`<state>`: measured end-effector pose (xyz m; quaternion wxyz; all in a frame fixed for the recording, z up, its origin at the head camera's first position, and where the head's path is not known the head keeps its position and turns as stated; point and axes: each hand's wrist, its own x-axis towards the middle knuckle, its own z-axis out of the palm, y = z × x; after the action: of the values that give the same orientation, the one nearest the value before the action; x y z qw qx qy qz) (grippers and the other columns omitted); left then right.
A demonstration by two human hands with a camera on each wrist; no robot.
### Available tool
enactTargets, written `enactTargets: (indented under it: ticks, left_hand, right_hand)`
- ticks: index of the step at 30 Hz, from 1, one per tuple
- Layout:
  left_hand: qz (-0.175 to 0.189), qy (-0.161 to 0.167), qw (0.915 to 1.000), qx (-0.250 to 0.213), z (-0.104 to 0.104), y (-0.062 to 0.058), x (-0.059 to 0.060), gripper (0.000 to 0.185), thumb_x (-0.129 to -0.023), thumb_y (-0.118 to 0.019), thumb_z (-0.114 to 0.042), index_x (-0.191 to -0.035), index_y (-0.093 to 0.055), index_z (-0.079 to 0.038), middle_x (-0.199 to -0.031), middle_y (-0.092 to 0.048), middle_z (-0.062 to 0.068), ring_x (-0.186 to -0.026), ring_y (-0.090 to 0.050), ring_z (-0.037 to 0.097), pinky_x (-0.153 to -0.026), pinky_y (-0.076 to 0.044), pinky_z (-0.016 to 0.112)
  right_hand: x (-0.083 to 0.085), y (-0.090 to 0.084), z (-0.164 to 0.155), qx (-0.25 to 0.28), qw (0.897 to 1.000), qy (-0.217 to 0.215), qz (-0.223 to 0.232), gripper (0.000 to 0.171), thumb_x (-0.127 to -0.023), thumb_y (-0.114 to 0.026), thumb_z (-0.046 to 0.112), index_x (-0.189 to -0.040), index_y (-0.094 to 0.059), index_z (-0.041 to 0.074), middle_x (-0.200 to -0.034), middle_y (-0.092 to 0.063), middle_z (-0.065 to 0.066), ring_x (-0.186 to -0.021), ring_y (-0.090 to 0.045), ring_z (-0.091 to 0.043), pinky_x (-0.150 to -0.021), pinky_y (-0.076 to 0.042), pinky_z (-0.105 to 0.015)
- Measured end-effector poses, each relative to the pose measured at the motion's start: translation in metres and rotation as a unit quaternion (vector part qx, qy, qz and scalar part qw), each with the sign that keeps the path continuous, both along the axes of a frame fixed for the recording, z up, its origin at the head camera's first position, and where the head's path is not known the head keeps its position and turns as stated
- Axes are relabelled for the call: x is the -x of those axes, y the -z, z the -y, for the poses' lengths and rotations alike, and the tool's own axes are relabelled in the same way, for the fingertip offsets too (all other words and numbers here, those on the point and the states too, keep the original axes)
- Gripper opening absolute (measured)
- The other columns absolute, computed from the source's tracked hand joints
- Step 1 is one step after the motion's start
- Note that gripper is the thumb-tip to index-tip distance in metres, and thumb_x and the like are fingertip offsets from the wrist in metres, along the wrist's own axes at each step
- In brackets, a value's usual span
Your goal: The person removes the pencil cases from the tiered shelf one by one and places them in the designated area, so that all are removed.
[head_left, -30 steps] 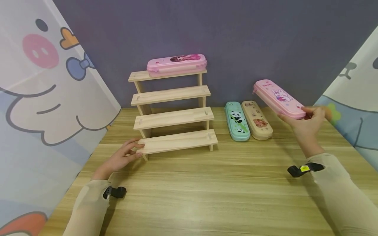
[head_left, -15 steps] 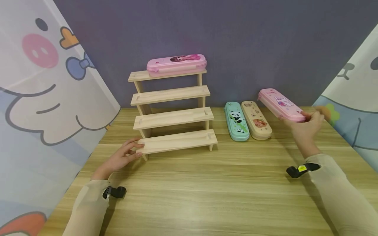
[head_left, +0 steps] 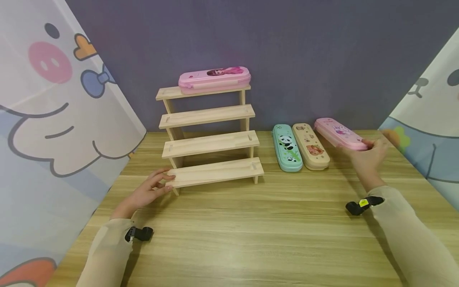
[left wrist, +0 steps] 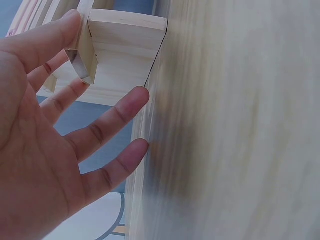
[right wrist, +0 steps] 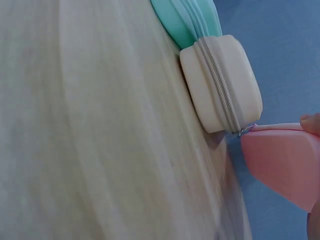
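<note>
One girl-print case [head_left: 214, 78] sits on the top shelf. Right hand [head_left: 367, 159] grasps the pink bunny case [head_left: 340, 134] at 2 o'clock beside the beige case [head_left: 310, 146]; left hand [head_left: 150, 189], fingers straight, touches the rack [head_left: 211, 143]. Three shelves unfilled.

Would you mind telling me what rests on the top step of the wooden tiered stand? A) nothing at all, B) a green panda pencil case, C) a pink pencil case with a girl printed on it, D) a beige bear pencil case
C: the pink pencil case with the girl print lies along the top step of the wooden stand, while the green and beige cases lie on the table.
</note>
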<state>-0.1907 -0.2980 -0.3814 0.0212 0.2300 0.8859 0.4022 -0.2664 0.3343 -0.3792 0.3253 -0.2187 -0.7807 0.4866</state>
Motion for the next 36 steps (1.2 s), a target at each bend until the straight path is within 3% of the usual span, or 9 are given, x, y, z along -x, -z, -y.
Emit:
enactTargets:
  ticks: [8,12,14,16,19,24,30,36]
  left_hand:
    - [-0.011,0.002,0.9999,-0.001,0.002,0.001,0.001,0.029,-0.098,-0.061,-0.001,-0.127,-0.060,0.005,-0.150,-0.028,0.031,-0.107,-0.051,0.032,-0.084,-0.045,0.029]
    - [-0.023,0.006,0.9997,0.002,0.004,0.002,0.003,0.030,-0.097,-0.062,0.000,-0.126,-0.060,0.004,-0.150,-0.029,0.031,-0.106,-0.051,0.030,-0.083,-0.045,0.028]
    - [-0.025,0.007,0.9997,0.003,0.005,0.002,0.003,0.030,-0.097,-0.062,0.000,-0.126,-0.061,0.005,-0.149,-0.030,0.031,-0.106,-0.051,0.029,-0.083,-0.046,0.029]
    - [-0.021,0.005,0.9998,0.004,0.006,0.002,0.002,0.030,-0.097,-0.062,-0.001,-0.127,-0.060,0.004,-0.150,-0.029,0.031,-0.105,-0.051,0.030,-0.083,-0.045,0.029]
    - [-0.013,0.001,0.9999,0.008,0.006,0.001,0.001,0.030,-0.098,-0.061,-0.002,-0.128,-0.060,0.004,-0.151,-0.028,0.030,-0.103,-0.053,0.030,-0.083,-0.045,0.030]
    - [-0.004,-0.002,0.9999,0.015,0.007,0.001,0.001,0.030,-0.100,-0.060,-0.006,-0.129,-0.059,0.003,-0.151,-0.027,0.030,-0.102,-0.055,0.033,-0.085,-0.045,0.035]
    - [0.000,-0.004,0.9999,0.014,0.007,0.002,0.000,0.031,-0.100,-0.060,-0.006,-0.130,-0.058,0.003,-0.152,-0.026,0.031,-0.103,-0.055,0.034,-0.085,-0.045,0.034]
    - [0.006,-0.002,1.0000,0.008,0.007,0.003,0.000,0.031,-0.100,-0.060,-0.006,-0.129,-0.058,0.004,-0.152,-0.026,0.030,-0.103,-0.053,0.033,-0.084,-0.045,0.032]
  right_hand:
    - [0.000,0.009,-0.005,-0.016,0.997,-0.022,0.076,0.056,-0.067,-0.093,0.035,-0.093,-0.043,0.031,-0.100,-0.024,0.015,-0.093,-0.025,0.000,-0.086,-0.027,-0.024]
    - [-0.001,0.012,-0.003,-0.018,0.995,-0.041,0.091,0.057,-0.069,-0.092,0.033,-0.102,-0.046,0.025,-0.107,-0.025,0.013,-0.100,-0.028,-0.005,-0.086,-0.027,-0.023]
    - [-0.001,0.013,-0.003,-0.023,0.993,-0.054,0.104,0.065,-0.070,-0.091,0.033,-0.117,-0.050,0.014,-0.118,-0.033,0.004,-0.110,-0.033,-0.014,-0.091,-0.029,-0.027]
    - [-0.002,0.014,-0.005,-0.033,0.989,-0.078,0.123,0.083,-0.073,-0.088,0.034,-0.136,-0.045,0.001,-0.132,-0.037,-0.014,-0.123,-0.032,-0.027,-0.100,-0.029,-0.035]
    - [-0.003,0.016,-0.007,-0.041,0.980,-0.116,0.155,0.102,-0.077,-0.085,0.037,-0.150,-0.030,-0.009,-0.146,-0.028,-0.032,-0.133,-0.023,-0.042,-0.109,-0.024,-0.051]
    - [-0.006,0.018,-0.009,-0.049,0.970,-0.147,0.187,0.103,-0.078,-0.085,0.035,-0.149,-0.027,-0.013,-0.144,-0.022,-0.038,-0.128,-0.024,-0.047,-0.106,-0.025,-0.058]
    - [-0.006,0.019,-0.012,-0.094,0.959,-0.177,0.202,0.099,-0.076,-0.087,0.029,-0.144,-0.033,-0.018,-0.132,-0.032,-0.040,-0.118,-0.028,-0.048,-0.097,-0.029,-0.058]
    - [-0.006,0.018,-0.017,-0.096,0.949,-0.218,0.207,0.098,-0.081,-0.084,0.028,-0.146,-0.028,-0.019,-0.135,-0.033,-0.043,-0.121,-0.028,-0.051,-0.101,-0.027,-0.062]
